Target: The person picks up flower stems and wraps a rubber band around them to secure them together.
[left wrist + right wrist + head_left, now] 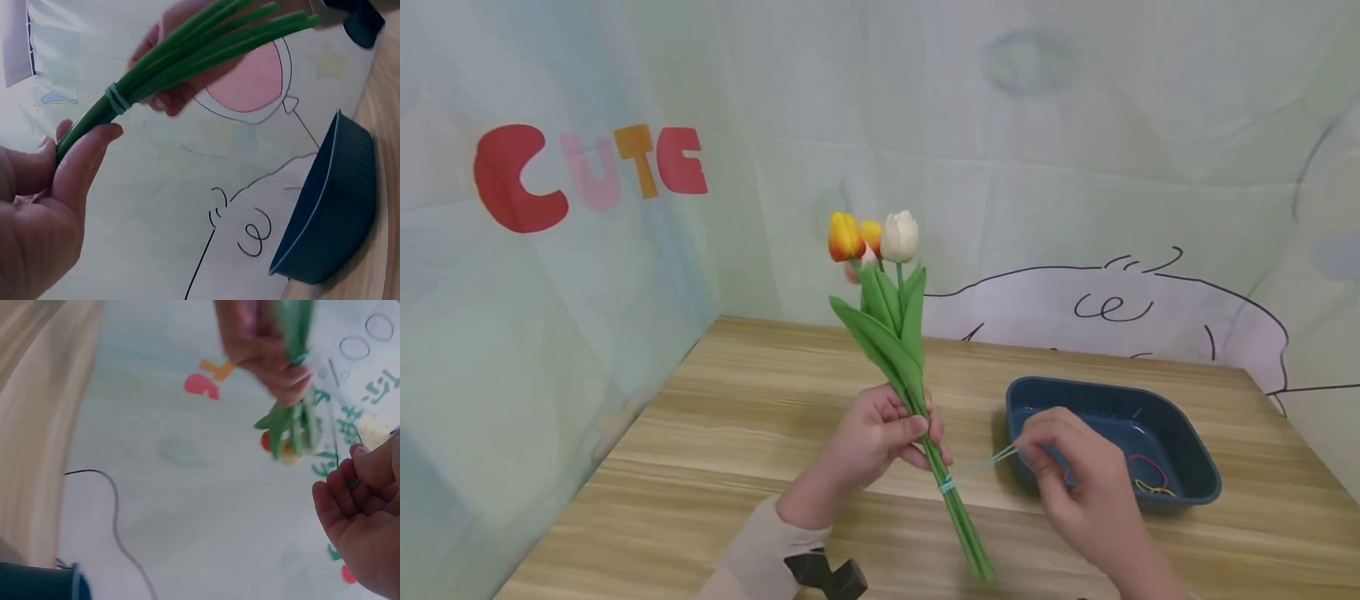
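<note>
My left hand (880,433) grips a bunch of artificial tulips (891,325) by the stems, just below the leaves. The blooms point up and away, orange-yellow and white. Around the green stems, below that hand, sits a light blue-green rubber band (946,483). A stretched loop of it runs rightward to my right hand (1078,483), whose thumb and fingers pinch its end. In the left wrist view, turns of the band (117,99) lie round the stems (187,59) close to the left thumb. The right wrist view shows the strands reaching the right fingertips (359,450).
A dark blue plastic basin (1206,492) stands on the wood-grain table (700,467), behind and partly hidden by the right hand. Red and yellow bands (1153,489) lie inside it. A printed cloth (790,167) with coloured letters and line drawings hangs behind the table.
</note>
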### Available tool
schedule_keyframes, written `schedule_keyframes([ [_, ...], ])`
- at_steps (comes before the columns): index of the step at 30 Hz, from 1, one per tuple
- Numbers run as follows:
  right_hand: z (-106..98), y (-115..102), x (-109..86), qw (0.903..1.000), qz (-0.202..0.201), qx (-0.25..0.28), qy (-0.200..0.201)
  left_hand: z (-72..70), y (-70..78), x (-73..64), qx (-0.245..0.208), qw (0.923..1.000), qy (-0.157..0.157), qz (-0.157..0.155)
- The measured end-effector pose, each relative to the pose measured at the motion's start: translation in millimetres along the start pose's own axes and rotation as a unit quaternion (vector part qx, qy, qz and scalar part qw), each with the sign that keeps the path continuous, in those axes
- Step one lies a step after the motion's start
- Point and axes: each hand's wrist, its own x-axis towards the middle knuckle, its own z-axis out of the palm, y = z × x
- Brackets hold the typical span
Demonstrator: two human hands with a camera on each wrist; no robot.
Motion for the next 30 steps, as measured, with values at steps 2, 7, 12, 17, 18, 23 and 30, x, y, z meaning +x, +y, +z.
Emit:
schedule_keyframes([
  [2, 0.3, 8.0, -1.0, 0.9986, 0.030, 0.040, -0.017, -0.6, 0.8, -1.2, -0.060, 0.9969, -0.049, 0.011],
  [7, 15.4, 17.3, -8.8, 0.9891, 0.092, 0.098, -0.060, -4.9, 3.5, -1.5, -0.156, 0.9842, -0.055, 0.062],
  [12, 41.3, 8.1, -20.1, 0.9762, 0.142, 0.128, -0.103, -9.9, 9.0, -1.3, -0.188, 0.9742, 0.054, 0.112],
  [17, 65.8, -5.5, -32.9, 0.9849, 0.070, 0.121, -0.103, -12.7, 9.2, 1.2, -0.106, 0.9698, 0.179, 0.127],
  [18, 68.9, -7.9, -34.5, 0.9886, 0.038, 0.109, -0.097, -13.3, 8.4, 2.0, -0.085, 0.9679, 0.199, 0.128],
  [23, 67.2, -17.9, -29.8, 0.9942, -0.069, 0.050, -0.066, -16.5, 3.3, 4.9, 0.057, 0.9531, 0.262, 0.140],
  [30, 29.5, -18.5, -11.3, 0.9983, -0.032, 0.004, -0.048, -16.3, 4.8, 3.8, 0.183, 0.9557, 0.197, 0.121],
])
